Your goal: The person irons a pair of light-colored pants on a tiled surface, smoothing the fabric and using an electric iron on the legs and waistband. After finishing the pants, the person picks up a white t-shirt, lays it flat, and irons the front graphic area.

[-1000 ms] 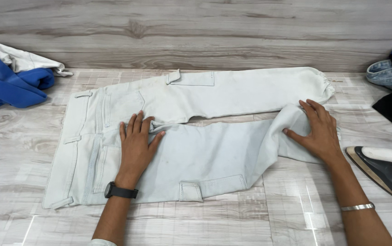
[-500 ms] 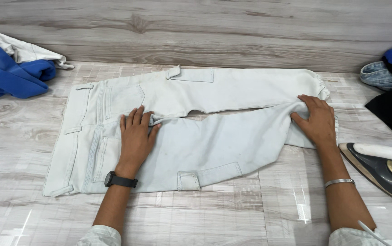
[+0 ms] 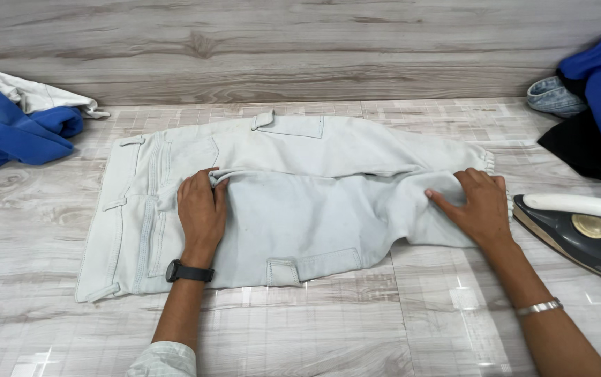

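Flat on the table (image 3: 328, 328), pale trousers (image 3: 300, 195) are lying with the waistband to the left and the cuffs to the right, the near leg folded up so that it is meeting the far one along the middle. Near the crotch, the left hand (image 3: 201, 209) is resting palm down, its fingers curled over the edge of the cloth there; whether they are pinching the fabric or only pressing it is hard to tell from this angle. A dark watch (image 3: 189, 271) is sitting on that wrist. At the cuff end the right hand (image 3: 478, 206) is lying spread and flat on the near leg, fingers wide and pointing left, gripping nothing, just pressing the cloth down. A thin silver bracelet (image 3: 539, 307) is showing on that wrist.

Just beside the right hand, to its right, an iron (image 3: 579, 234) with a dark body and a white handle is lying on the table, close to the cuffs but apart from them. Blue and white clothes (image 3: 14, 119) are piled at the far left, well apart from the trousers. More clothes (image 3: 593, 105), blue, black and pale denim, are heaped at the far right, behind the iron. A wood-grain wall (image 3: 300, 49) is running along the back of the table.
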